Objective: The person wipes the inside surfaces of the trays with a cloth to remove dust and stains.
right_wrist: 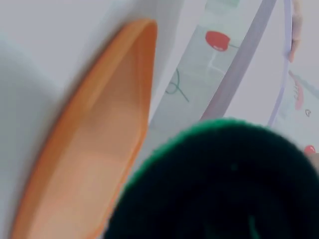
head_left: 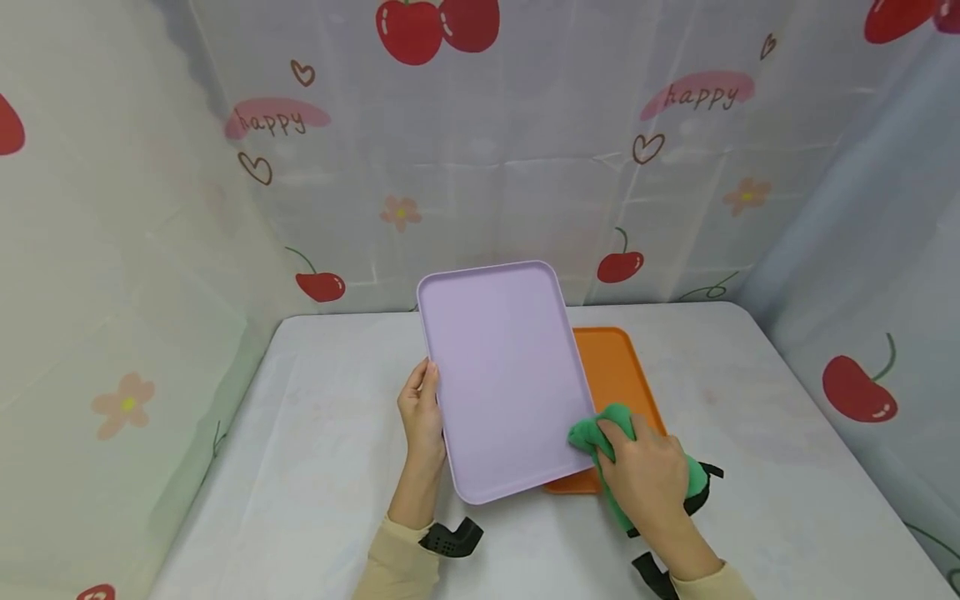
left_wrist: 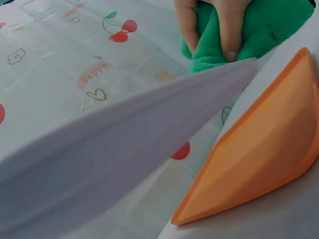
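Note:
A lilac rectangular tray (head_left: 502,375) is held up at a tilt by my left hand (head_left: 422,417), which grips its left edge with the thumb on the near face. In my right hand (head_left: 645,471) is a bunched green cloth (head_left: 587,435), placed right at the tray's lower right corner. Fingers of the right hand press into the cloth in the left wrist view, where the tray (left_wrist: 99,149) shows nearly edge-on. The cloth (right_wrist: 214,179) blocks much of the right wrist view and hides the right hand's fingers there.
An orange tray (head_left: 611,367) lies on the white table (head_left: 337,400) behind the lilac tray, partly covered by it and the right hand. A printed curtain (head_left: 510,183) hangs along the table's back and sides. Black straps (head_left: 452,539) sit near the wrists.

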{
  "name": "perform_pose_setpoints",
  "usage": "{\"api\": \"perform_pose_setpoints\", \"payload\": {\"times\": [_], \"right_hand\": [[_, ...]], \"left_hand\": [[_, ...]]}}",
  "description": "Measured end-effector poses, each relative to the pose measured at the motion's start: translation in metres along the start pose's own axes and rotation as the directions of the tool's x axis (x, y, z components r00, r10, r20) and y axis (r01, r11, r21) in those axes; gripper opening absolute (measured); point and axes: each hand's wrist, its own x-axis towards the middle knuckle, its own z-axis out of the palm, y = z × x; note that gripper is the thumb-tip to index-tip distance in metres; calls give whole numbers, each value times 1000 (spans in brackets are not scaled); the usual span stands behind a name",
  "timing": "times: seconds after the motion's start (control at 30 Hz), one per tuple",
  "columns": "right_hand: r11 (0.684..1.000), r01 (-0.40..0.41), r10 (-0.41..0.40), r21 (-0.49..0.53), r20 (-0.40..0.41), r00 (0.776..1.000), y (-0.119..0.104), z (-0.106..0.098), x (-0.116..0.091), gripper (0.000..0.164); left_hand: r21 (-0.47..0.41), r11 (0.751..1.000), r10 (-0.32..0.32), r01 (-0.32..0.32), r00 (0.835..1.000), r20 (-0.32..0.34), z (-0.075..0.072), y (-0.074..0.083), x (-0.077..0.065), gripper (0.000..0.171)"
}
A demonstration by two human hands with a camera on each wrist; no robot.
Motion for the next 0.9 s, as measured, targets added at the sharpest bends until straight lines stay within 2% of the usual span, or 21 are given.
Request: {"api": "perform_pose_setpoints", "payload": {"times": [0.1, 0.17, 0.3, 0.37, 0.47, 0.53, 0.6, 0.63, 0.73, 0.9], "right_hand": [[1000, -8, 8, -15, -46, 999, 9, -5, 6, 32], [999, -41, 40, -21, -60, 997, 18, -11, 11, 31], [980, -197, 197, -20, -21, 980, 43, -27, 14, 34], [951, -307, 308, -18, 34, 951, 57, -36, 13, 35], [884, -466, 466, -34, 137, 874, 76, -48, 8, 38], [842, -536, 536, -54, 186, 823, 88, -54, 4, 39], [811, -580, 581, -74, 220, 784, 99, -57, 0, 41], [800, -595, 596, -79, 228, 770, 104, -58, -2, 42], [784, -614, 617, -97, 243, 749, 117, -58, -7, 44], [758, -641, 646, -121, 274, 712, 128, -54, -16, 45]], "left_hand": [[0, 1000, 6, -6, 1000, 6, -3, 1, 2, 36], [6, 1000, -1, 1, 1000, 6, -6, 3, 4, 37], [21, 999, -38, 38, 999, -4, -21, 10, 11, 37], [28, 999, -44, 44, 999, -10, -31, 15, 17, 34], [37, 998, -45, 47, 998, -32, -47, 22, 28, 28], [55, 997, -50, 53, 997, -58, -57, 27, 34, 22], [82, 994, -60, 67, 995, -80, -69, 29, 40, 19], [94, 993, -70, 77, 994, -83, -74, 29, 43, 19], [138, 985, -86, 98, 992, -95, -91, 25, 49, 19], [203, 965, -148, 168, 983, -108, -110, 9, 56, 35]]}}
